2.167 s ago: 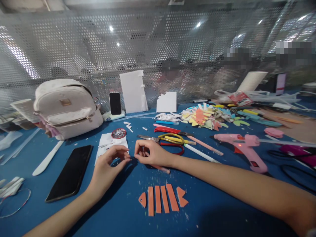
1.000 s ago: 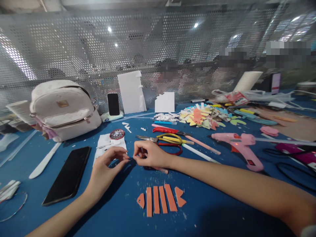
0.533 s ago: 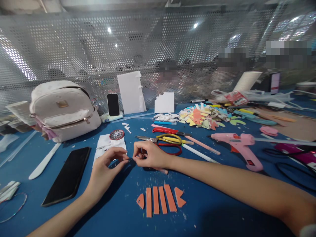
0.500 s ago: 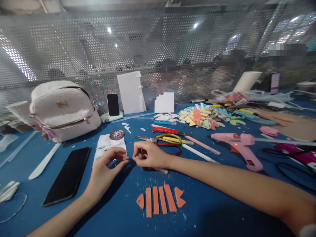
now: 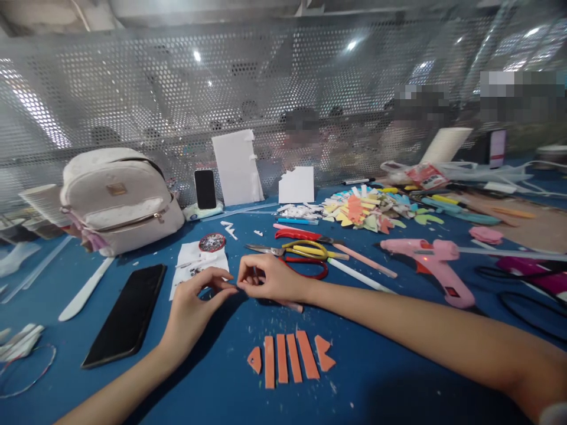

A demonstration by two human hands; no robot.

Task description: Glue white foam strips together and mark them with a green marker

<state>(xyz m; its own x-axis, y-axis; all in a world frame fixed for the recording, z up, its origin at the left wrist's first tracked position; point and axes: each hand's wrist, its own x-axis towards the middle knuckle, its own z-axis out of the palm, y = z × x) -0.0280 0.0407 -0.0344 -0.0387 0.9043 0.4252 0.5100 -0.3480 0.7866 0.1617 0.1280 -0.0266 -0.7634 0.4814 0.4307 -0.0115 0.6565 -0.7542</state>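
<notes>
My left hand (image 5: 195, 304) is curled, thumb and fingertips brought together right beside my right hand (image 5: 270, 280). My right hand is closed in a pinch, and whatever is between the fingertips of either hand is too small to make out. Below them on the blue table lies a fish-like row of orange pieces: a pointed head piece (image 5: 254, 360) with a small hole, several strips (image 5: 282, 359) and a notched tail piece (image 5: 325, 353). Behind my right hand lie scissors (image 5: 305, 251) with yellow and red handles. A white paper (image 5: 204, 260) with dark specks lies behind my left hand, a round lid-like disc (image 5: 212, 242) on it.
A black phone (image 5: 126, 316) and a white plastic knife (image 5: 86, 289) lie left, before a white backpack (image 5: 115, 200). On the right rests a pink glue gun (image 5: 432, 262) with its light on. Colored scraps (image 5: 367, 206) are heaped at the back, near a red-handled cutter (image 5: 296, 234).
My left fingertips have moved slightly right, up to my right fingertips. My right hand keeps its pinch. The view has shifted a little; the orange pieces lie as before.
</notes>
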